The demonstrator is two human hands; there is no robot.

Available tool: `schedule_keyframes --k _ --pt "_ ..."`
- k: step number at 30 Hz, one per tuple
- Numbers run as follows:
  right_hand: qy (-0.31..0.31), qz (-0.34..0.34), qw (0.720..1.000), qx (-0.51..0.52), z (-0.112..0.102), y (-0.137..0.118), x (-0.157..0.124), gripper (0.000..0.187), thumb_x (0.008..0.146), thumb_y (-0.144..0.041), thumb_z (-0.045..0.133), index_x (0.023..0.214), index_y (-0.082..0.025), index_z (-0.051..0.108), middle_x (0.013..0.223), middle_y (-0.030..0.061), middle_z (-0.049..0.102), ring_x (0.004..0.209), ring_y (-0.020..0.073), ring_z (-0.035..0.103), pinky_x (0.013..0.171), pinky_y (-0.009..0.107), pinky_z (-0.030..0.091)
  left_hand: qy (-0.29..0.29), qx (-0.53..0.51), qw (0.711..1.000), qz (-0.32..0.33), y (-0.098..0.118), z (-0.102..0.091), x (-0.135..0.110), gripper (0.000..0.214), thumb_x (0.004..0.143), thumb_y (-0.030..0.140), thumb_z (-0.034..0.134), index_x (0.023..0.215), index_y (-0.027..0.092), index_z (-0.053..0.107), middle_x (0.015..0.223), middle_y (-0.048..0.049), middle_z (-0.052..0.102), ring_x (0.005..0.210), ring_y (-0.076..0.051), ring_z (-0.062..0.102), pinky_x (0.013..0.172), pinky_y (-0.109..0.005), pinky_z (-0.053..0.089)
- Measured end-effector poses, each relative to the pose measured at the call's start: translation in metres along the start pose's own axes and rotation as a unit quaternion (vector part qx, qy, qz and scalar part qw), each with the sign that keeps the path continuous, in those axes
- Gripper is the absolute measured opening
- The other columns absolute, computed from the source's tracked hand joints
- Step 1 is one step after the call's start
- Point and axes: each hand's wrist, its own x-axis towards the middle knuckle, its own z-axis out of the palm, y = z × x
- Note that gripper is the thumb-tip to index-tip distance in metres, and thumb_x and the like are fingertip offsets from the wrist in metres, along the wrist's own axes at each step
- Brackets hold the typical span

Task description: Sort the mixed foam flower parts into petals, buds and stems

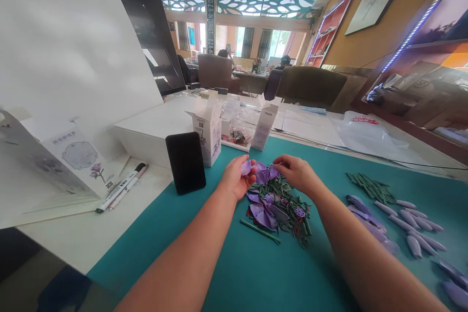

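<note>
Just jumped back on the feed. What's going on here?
A person works with both hands over a teal mat. The left hand holds a light purple piece; the right hand is at the far edge of a mixed pile of purple, green and red parts. Off to the right, green sticks and tapered purple pieces lie apart from the pile.

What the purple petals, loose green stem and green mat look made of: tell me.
Purple petals: probably thin plastic, possibly foam, smooth with a soft sheen, judging by crisp, curved edges. Loose green stem: likely matte plastic, given its even colour and straight shape. Green mat: perhaps vinyl or rubber, dull-finished; no weave shows, but that is open.
</note>
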Motion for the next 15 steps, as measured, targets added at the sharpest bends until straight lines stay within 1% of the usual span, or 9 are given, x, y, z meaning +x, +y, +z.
schedule_keyframes --k 5,9,12,15 --pt "-0.050 0.004 0.995 -0.092 0.011 -0.013 0.002 0.030 0.085 -0.043 0.045 0.093 -0.023 0.066 0.086 0.0033 0.071 0.077 0.0179 0.061 0.060 0.026 0.037 0.008 0.023 1.000 0.013 -0.002 -0.001 0.001 0.006 0.087 0.023 0.051 0.089 0.017 0.052 0.079 -0.0019 0.062 0.045 -0.007 0.054 0.037 -0.016 0.040" --pt "-0.089 0.005 0.979 -0.182 0.015 -0.026 0.009 0.037 0.085 -0.048 0.043 0.098 -0.021 0.065 0.098 0.0086 0.070 0.089 0.0228 0.062 0.062 0.028 0.037 0.011 0.035 0.999 0.019 -0.002 -0.001 0.001 0.006 0.086 0.023 0.051 0.089 0.018 0.052 0.079 -0.0017 0.062 0.045 -0.007 0.054 0.037 -0.017 0.041" --pt "-0.099 0.010 0.970 -0.221 0.019 -0.032 0.012 0.034 0.084 -0.046 0.045 0.097 -0.020 0.064 0.101 0.0105 0.069 0.093 0.0247 0.061 0.063 0.029 0.038 0.010 0.040 0.999 0.024 -0.002 -0.001 0.001 0.006 0.086 0.023 0.051 0.089 0.018 0.051 0.077 -0.0013 0.062 0.045 -0.007 0.054 0.038 -0.017 0.041" --pt "-0.104 0.024 0.968 -0.226 0.022 -0.034 0.013 0.025 0.081 -0.037 0.049 0.094 -0.022 0.065 0.100 0.0087 0.069 0.090 0.0228 0.061 0.062 0.028 0.037 0.010 0.043 0.999 0.028 -0.002 -0.001 0.001 0.005 0.086 0.023 0.051 0.089 0.018 0.051 0.077 -0.0013 0.062 0.045 -0.007 0.054 0.038 -0.017 0.041"
